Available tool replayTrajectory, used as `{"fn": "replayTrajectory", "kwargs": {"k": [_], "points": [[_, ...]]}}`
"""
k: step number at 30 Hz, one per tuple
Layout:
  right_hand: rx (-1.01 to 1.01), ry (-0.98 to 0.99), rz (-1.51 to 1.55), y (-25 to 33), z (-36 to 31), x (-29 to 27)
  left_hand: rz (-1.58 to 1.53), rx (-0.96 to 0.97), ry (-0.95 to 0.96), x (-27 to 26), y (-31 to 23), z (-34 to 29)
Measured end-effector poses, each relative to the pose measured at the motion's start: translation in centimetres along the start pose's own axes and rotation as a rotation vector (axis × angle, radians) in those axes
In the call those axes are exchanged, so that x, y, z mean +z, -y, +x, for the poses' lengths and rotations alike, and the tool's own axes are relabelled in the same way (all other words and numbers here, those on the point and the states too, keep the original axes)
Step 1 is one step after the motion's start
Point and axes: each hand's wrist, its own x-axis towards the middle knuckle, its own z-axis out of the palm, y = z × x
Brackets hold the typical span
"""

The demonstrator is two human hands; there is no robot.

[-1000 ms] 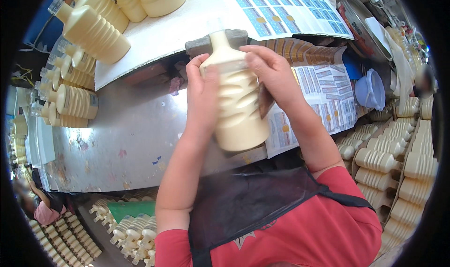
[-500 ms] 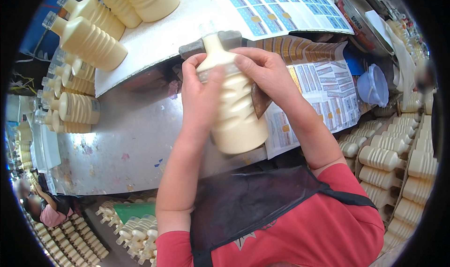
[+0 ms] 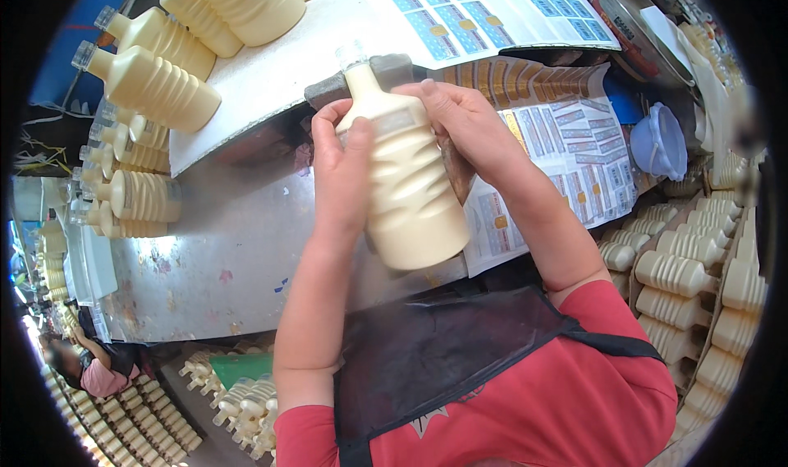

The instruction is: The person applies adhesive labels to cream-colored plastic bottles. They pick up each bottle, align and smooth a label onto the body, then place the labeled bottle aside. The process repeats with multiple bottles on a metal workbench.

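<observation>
A cream ribbed bottle (image 3: 417, 221) with a clear neck leans in front of me, its neck pointing away, against a grey block (image 3: 328, 92). Across its shoulder runs a pale, greyish label strip (image 3: 394, 124). My left hand (image 3: 341, 167) grips the bottle's left side, thumb on the front near the strip's left end. At the right shoulder my right hand (image 3: 468, 126) has its fingers around the far edge, its thumb raised near the bottle. Something brown (image 3: 454, 169) shows behind the bottle, mostly hidden. Sheets of grey and gold stickers (image 3: 587, 151) lie beside my right forearm.
Blue sticker sheets (image 3: 460, 25) lie on the white raised board (image 3: 246, 81). Cream bottles (image 3: 160, 89) stand at the left on the board and the metal table (image 3: 222, 245). A pale blue bucket (image 3: 658, 143) and rows of bottles (image 3: 677, 272) are at right. A co-worker (image 3: 103, 368) sits far left.
My left thumb has moved left off the middle of the strip, and my right thumb has lifted. The bottle's neck has tipped slightly left.
</observation>
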Motion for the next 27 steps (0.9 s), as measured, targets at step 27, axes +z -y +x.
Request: {"fn": "replayTrajectory", "kwargs": {"k": [27], "points": [[-0.139, -0.114, -0.123, -1.0, -0.3, 1.1, 0.062, -0.006, -0.039, 1.2, -1.6, -0.2]]}}
